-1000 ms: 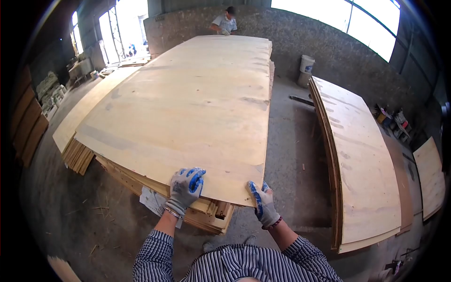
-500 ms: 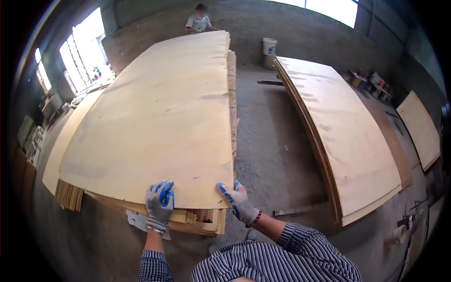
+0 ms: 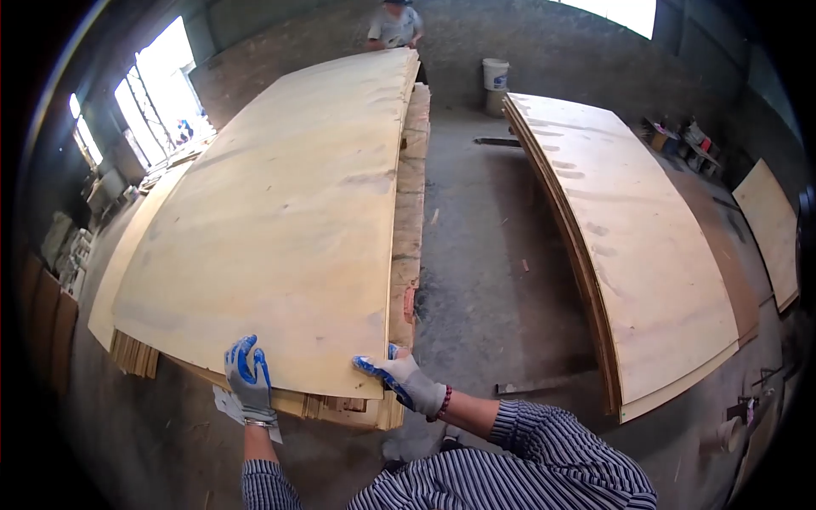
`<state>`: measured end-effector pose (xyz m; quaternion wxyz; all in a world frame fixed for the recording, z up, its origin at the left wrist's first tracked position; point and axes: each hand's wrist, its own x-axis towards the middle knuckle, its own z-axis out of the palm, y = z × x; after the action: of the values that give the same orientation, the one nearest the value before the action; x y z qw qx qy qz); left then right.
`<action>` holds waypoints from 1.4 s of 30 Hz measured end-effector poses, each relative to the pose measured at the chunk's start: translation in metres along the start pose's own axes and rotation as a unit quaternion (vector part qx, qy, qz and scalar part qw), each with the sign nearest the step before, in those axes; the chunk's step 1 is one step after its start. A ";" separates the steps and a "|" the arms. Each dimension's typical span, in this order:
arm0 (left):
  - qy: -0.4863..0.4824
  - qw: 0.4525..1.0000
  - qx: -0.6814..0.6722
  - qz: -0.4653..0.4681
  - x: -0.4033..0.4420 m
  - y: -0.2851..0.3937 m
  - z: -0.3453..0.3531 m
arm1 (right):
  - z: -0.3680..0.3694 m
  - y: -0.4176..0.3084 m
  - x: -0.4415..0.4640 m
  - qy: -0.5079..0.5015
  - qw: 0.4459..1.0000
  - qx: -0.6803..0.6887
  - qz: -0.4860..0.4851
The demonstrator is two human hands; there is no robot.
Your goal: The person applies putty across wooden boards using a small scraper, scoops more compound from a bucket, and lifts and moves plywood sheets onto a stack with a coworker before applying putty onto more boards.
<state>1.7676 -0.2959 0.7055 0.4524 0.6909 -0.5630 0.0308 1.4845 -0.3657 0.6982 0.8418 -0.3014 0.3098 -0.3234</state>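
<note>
A large pale plywood sheet (image 3: 272, 212) lies on top of a stack, slightly skewed over the boards beneath. At its near edge, my left hand (image 3: 249, 378), in a grey and blue glove, holds the sheet with fingers over the top face. My right hand (image 3: 406, 381), gloved the same way, grips the near right corner, thumb on top and the other fingers partly hidden at the side. Below the sheet show the uneven edges of the lower boards (image 3: 357, 412). Across the far end, a person (image 3: 396, 27) stands with a hand near the sheet's edge.
To the right stands a second stack of plywood (image 3: 629, 246), with a strip of grey floor (image 3: 463, 255) between. A white bucket (image 3: 495, 75) is by the back wall. One board (image 3: 767, 225) leans at far right; more sheets (image 3: 127, 255) lie along the left.
The top sheet's near end has shifted left with both my hands, baring more of the stack along its right side. The person at the far end has moved right in view.
</note>
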 end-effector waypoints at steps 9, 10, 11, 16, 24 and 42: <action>0.058 0.996 0.055 0.034 -0.005 -0.002 -0.010 | 0.007 0.007 -0.009 0.019 1.000 0.006 0.002; 0.060 0.996 0.055 0.039 -0.005 -0.003 -0.012 | 0.004 0.008 -0.005 0.015 1.000 -0.008 0.008; 0.077 0.995 0.056 0.022 -0.008 -0.005 -0.014 | 0.005 0.014 -0.006 0.017 1.000 -0.013 0.010; 0.154 0.974 -0.108 -0.128 -0.044 -0.012 -0.028 | 0.031 0.017 -0.065 0.065 0.997 -0.033 0.014; 0.189 0.967 0.010 -0.172 -0.024 -0.092 -0.138 | 0.070 -0.032 -0.176 0.164 0.983 -0.048 0.068; 0.117 0.916 0.293 0.248 0.048 -0.339 -0.100 | -0.073 0.037 -0.206 0.621 0.689 -0.368 -0.058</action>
<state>2.1051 -0.2805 0.5901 0.2702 0.6220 -0.6253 0.3862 1.3216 -0.2145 0.6934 0.2580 -0.3348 0.8381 -0.3448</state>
